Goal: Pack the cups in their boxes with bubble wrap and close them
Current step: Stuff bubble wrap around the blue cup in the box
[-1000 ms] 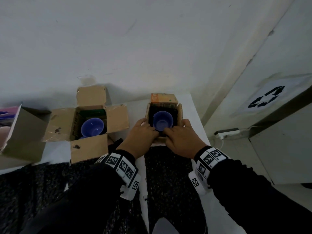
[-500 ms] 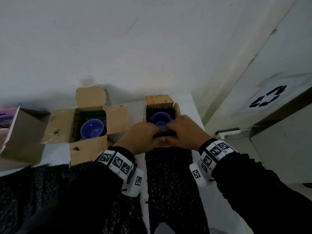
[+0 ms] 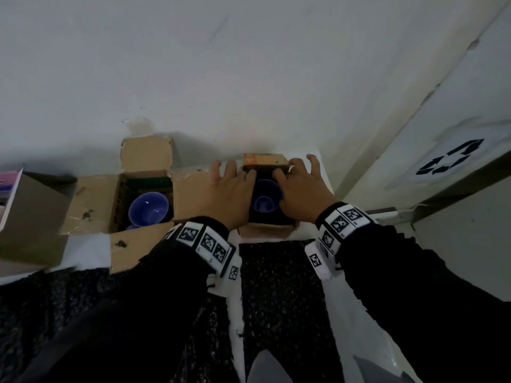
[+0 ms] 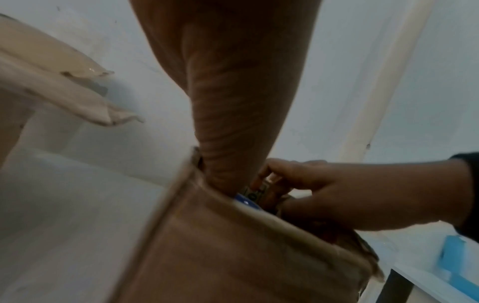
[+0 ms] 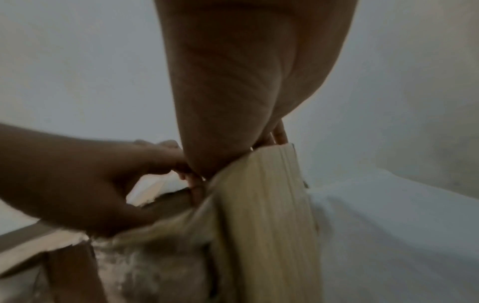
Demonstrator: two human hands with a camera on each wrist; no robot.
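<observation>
A small brown box stands at the table's right end with a blue cup upright inside against a dark lining. Its printed orange far flap stands up. My left hand lies along the box's left side and my right hand along its right side. Their outer fingers are spread and both index fingers reach in under the far flap. In the left wrist view my right hand pinches a printed flap just above the cup's rim. In the right wrist view my left hand pinches at the box's top edge.
A larger brown box with all flaps open holds a second blue cup, close on the left. Another box lies at the far left edge. The white wall is right behind. The table ends just right of my right hand.
Both hands slid from the box's near rim, where they met over the cup, out along its sides to the far flap. The cup shows between them again.
</observation>
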